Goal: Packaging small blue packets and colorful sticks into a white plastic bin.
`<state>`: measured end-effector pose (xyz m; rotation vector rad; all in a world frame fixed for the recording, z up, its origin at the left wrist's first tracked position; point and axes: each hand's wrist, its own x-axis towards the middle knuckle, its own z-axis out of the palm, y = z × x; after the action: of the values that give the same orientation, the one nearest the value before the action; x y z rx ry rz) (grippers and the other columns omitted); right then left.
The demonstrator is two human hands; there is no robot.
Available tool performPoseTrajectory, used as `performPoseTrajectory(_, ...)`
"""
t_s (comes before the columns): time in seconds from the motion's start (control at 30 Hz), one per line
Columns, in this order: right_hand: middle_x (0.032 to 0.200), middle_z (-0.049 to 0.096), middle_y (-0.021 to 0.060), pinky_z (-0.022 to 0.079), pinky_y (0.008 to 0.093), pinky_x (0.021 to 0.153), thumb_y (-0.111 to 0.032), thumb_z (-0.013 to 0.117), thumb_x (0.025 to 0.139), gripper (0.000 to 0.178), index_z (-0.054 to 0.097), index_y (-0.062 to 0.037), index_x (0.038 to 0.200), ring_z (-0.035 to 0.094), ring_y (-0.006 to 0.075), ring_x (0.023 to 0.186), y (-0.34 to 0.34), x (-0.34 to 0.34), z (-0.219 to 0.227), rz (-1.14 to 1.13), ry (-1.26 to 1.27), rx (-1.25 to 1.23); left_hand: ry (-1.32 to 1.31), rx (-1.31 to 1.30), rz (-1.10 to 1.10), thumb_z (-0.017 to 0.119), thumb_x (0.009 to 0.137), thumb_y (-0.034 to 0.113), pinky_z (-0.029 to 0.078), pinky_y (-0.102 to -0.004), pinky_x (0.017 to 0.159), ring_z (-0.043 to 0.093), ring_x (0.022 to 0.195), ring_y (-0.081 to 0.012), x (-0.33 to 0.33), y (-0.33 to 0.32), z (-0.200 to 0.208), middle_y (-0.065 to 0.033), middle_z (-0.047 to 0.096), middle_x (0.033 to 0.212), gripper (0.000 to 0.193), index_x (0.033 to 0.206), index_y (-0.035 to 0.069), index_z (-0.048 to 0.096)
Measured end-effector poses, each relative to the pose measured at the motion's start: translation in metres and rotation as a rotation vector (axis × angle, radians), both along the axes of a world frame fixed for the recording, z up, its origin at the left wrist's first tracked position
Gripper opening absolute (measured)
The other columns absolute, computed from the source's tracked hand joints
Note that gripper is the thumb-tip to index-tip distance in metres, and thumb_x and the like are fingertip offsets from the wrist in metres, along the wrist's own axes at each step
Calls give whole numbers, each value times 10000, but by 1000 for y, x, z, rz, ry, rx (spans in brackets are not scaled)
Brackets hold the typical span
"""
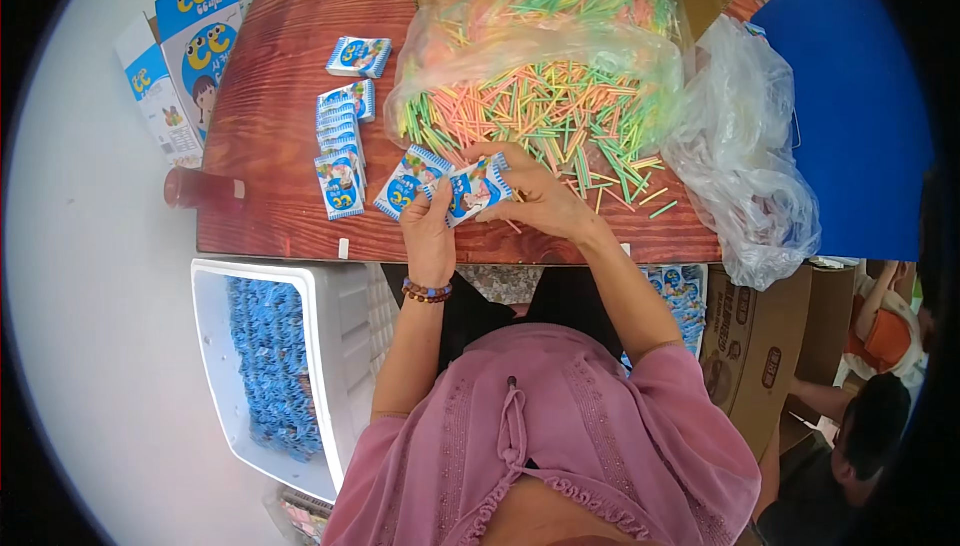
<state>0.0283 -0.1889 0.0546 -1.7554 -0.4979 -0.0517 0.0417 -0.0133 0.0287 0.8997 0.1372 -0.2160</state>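
Near the table's front edge, my left hand pinches the lower left of a small blue-and-white packet. My right hand grips the same packet by its right side, fingers curled behind it. Partly under it, by my left fingertips, is a second such packet; whether it is held or just lies there I cannot tell. To the left, several like packets lie in an overlapping row, with a small pile beyond. Thin pink, yellow and green sticks spill from a clear plastic bag just beyond my hands.
A white foam box full of blue packets stands below the table at left. A reddish jar lies at the table's left edge, near printed cartons. Crumpled plastic hangs over the right edge. Cardboard boxes and other people are at right.
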Motion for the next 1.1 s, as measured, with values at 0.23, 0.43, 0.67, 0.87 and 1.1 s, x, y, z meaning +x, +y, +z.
performPoseTrajectory(0.23,1347,507,87,354,385,1022,-152,740,760,253,724,-88,1004,432,256,1259,-13,-4,-4,28,-4,102,-33,48,-32,582,949,147,465,-221,740,583,802,-51,-8,-12,-5,-12,664,939,179,976,-7,670)
performPoseTrajectory(0.43,1233,596,70,425,338,941,-123,670,821,227,704,-73,1040,530,195,1140,-91,-3,-3,-136,313,99,-38,173,18,563,965,190,389,-183,645,468,710,-7,-11,-13,-27,58,589,799,222,889,11,670)
performPoseTrajectory(0.67,1042,601,81,446,384,868,-46,642,766,248,658,-77,1011,541,290,1022,-192,40,-17,-574,-193,-964,-100,328,-69,555,965,176,417,-183,608,523,679,-6,-21,-6,-34,16,652,809,238,919,-18,683)
performPoseTrajectory(0.87,1000,575,63,403,391,869,-9,573,729,275,667,-106,968,519,267,993,-194,63,-18,-394,-389,-1264,-87,302,-73,553,964,167,452,-189,642,561,702,-22,-20,-6,-30,-4,669,827,233,942,-26,682)
performPoseTrajectory(1.1,1069,557,72,354,394,939,-61,602,754,274,623,-73,1027,482,269,1081,-208,76,-33,-297,-455,-1262,-61,275,-55,554,963,165,463,-192,649,575,710,-29,-19,-5,-35,-13,675,837,234,959,-34,677)
